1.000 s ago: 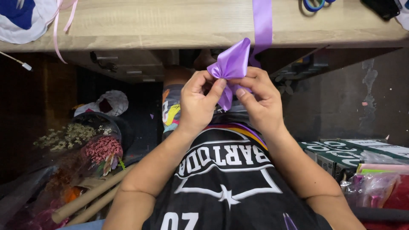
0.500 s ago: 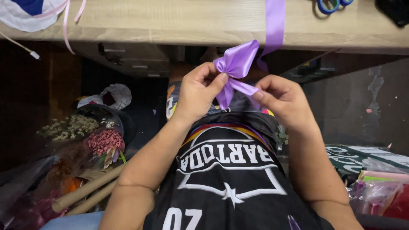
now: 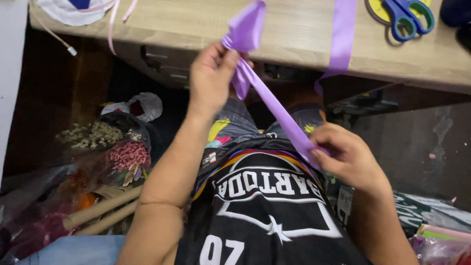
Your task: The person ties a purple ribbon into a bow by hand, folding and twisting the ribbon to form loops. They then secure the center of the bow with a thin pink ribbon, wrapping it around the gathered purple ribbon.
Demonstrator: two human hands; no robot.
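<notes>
Ribbon work at the edge of a pale wooden table point(image 3: 162, 29): my left hand point(image 3: 212, 73) pinches the gathered loops of a purple ribbon point(image 3: 274, 110) just below the tabletop's front edge, thumb and fingers closed tight on the fold. My right hand point(image 3: 346, 157) grips the ribbon's tail low over my lap, fingers curled around it, drawing it taut. The stretched length runs on a diagonal, its long axis pointing from the upper left at the loops down to the lower right at my right fist. One loop fans upward above my left thumb toward the table. Judging by the shape, a bow is partly made: loops are formed and held, but the centre looks not yet secured, and the tail is uncut. A second strip of the same purple ribbon hangs off the table edge to the right; I cannot tell whether it joins the piece in my hands. Blue-handled scissors point(image 3: 407, 17) lie on the tabletop, well apart from both hands. Wrapped dried flowers point(image 3: 115, 147) rest on the floor to my left.
</notes>
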